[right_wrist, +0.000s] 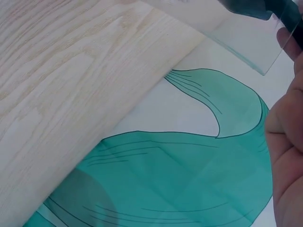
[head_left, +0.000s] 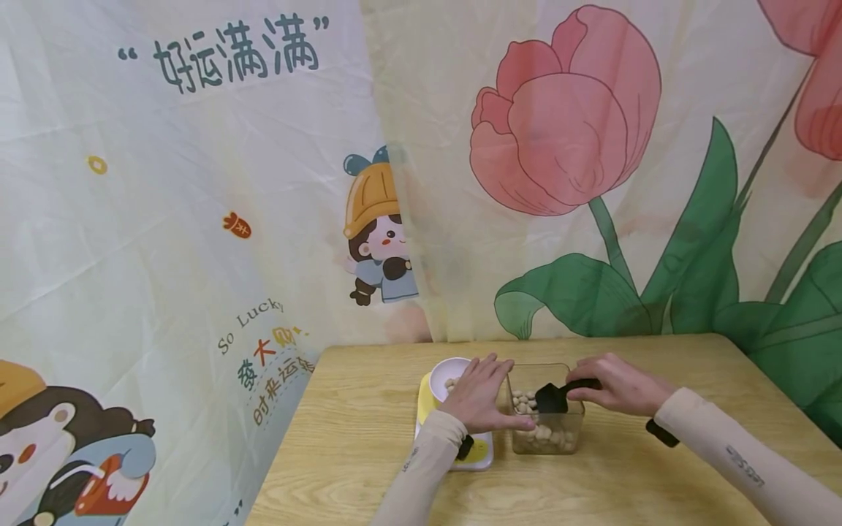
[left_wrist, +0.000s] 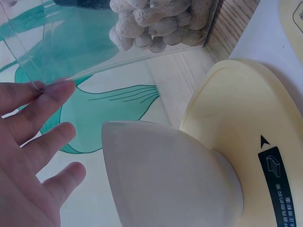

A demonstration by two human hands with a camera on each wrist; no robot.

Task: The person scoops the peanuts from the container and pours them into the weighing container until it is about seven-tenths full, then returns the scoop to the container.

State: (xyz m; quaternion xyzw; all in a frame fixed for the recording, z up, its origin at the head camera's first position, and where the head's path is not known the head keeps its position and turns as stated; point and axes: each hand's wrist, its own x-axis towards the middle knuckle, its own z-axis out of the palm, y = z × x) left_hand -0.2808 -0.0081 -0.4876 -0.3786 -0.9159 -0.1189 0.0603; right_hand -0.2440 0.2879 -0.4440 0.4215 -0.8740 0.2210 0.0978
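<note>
A clear plastic container (head_left: 544,448) stands on the table, partly filled with what look like unshelled peanuts (left_wrist: 156,23). My left hand (head_left: 476,394) reaches over the kitchen scale to the container's left side. Its fingers are spread and fairly straight, with fingertips (left_wrist: 61,90) touching the clear rim and the thumb against the near wall. A black scoop (head_left: 551,399) tilts down inside the container, over the peanuts. My right hand (head_left: 615,383) grips its handle at the container's right edge. To the left, a white bowl (head_left: 439,369) with some peanuts sits on the yellow-and-white scale (head_left: 424,402).
The wooden table (head_left: 342,438) has its back edge close to a printed cloth (head_left: 447,292) showing tulips and cartoon figures. My left forearm passes over the front of the scale. A black band (head_left: 661,432) is on my right wrist.
</note>
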